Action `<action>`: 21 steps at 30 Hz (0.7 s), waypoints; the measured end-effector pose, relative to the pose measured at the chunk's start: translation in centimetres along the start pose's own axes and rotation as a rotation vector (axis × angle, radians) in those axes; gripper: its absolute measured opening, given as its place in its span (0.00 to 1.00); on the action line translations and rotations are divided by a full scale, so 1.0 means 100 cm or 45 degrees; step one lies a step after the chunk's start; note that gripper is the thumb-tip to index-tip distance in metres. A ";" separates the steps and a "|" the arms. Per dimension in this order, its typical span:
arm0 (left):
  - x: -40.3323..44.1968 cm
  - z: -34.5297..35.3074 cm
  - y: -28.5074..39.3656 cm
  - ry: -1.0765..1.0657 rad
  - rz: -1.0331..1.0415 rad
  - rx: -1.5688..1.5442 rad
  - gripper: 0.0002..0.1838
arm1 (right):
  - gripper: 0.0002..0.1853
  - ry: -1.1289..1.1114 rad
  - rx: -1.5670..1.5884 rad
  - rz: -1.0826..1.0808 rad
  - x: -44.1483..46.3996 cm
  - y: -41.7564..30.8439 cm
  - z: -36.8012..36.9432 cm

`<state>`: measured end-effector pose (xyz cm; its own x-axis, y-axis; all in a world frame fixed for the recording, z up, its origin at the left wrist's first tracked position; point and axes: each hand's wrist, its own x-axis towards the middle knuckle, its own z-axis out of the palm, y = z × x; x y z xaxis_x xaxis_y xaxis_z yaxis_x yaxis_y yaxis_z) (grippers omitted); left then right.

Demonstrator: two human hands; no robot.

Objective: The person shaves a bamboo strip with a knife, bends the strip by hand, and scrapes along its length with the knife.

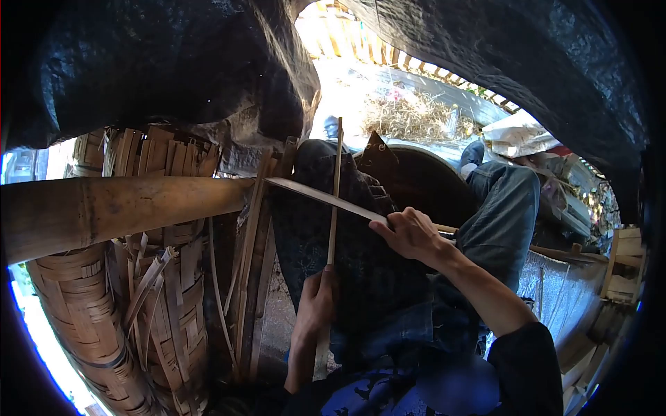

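My left hand [319, 298] is closed around a long, narrow bamboo strip [337, 163], which points away from me over my lap. The strip's lower end comes out below the hand. In my right hand [414, 236] is a knife [312, 193] with a long, straight blade, its tip toward the left. The blade lies across the strip above my left hand and looks to be touching it. Behind the right hand, a short piece of the light wooden handle shows. Beneath both hands a dark cloth [298, 229] covers my leg.
A thick bamboo pole [139, 208] juts in from the left over tall woven bamboo baskets [76, 291]. Split bamboo pieces [251, 277] stand beside my leg. Dark sheeting [173, 62] hangs overhead. Shavings [409, 114] lie in bright light ahead, near a white sack [517, 133].
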<state>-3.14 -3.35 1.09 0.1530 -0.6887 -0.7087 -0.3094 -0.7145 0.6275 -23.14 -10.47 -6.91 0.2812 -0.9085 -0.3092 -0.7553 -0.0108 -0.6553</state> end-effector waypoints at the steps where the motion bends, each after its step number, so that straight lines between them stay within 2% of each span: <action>1: 0.001 -0.001 -0.004 -0.015 0.101 -0.005 0.23 | 0.35 -0.003 0.002 0.010 -0.003 0.001 0.000; 2: 0.002 -0.005 -0.003 -0.019 0.092 -0.004 0.23 | 0.35 -0.012 -0.031 -0.071 -0.005 0.001 -0.001; 4: 0.006 -0.015 0.007 -0.223 -0.332 -0.114 0.21 | 0.35 -0.035 -0.065 -0.160 -0.008 -0.003 -0.002; 5: 0.005 -0.014 0.002 -0.219 -0.342 -0.121 0.21 | 0.31 -0.042 -0.063 -0.205 -0.010 -0.006 -0.003; 7: 0.007 -0.009 -0.010 -0.137 0.077 -0.023 0.21 | 0.27 -0.051 -0.062 -0.249 -0.010 -0.008 -0.002; 8: 0.008 -0.010 -0.011 -0.137 0.073 -0.025 0.21 | 0.27 -0.025 -0.085 -0.237 -0.009 -0.009 0.001; 10: 0.010 -0.012 -0.013 -0.321 -0.137 -0.595 0.20 | 0.27 -0.005 -0.105 -0.224 -0.009 -0.006 0.010; 12: 0.005 -0.012 -0.011 -0.315 -0.153 -0.666 0.21 | 0.24 0.349 -0.241 -0.516 -0.012 -0.001 0.021; 14: 0.002 -0.011 -0.011 -0.315 -0.156 -0.746 0.22 | 0.23 0.321 -0.295 -0.512 -0.011 -0.004 0.020; 16: -0.008 -0.012 -0.022 -0.440 -0.246 -0.925 0.21 | 0.22 0.284 -0.348 -0.512 -0.002 -0.004 0.025; 18: -0.020 -0.015 -0.027 -0.445 -0.265 -0.976 0.21 | 0.29 0.528 -0.456 -0.428 0.022 0.002 0.037; 19: -0.024 -0.016 -0.028 -0.455 -0.277 -1.028 0.21 | 0.29 0.529 -0.457 -0.428 0.025 0.001 0.037; 21: -0.018 -0.016 -0.035 -0.487 -0.258 -1.089 0.21 | 0.30 0.664 -0.742 -0.694 0.032 -0.001 0.031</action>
<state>-0.84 0.18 0.73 -0.2353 -0.5635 -0.7919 0.5025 -0.7680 0.3972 -20.33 -12.09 -9.97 0.4888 -0.7871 0.3763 -0.8139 -0.5667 -0.1282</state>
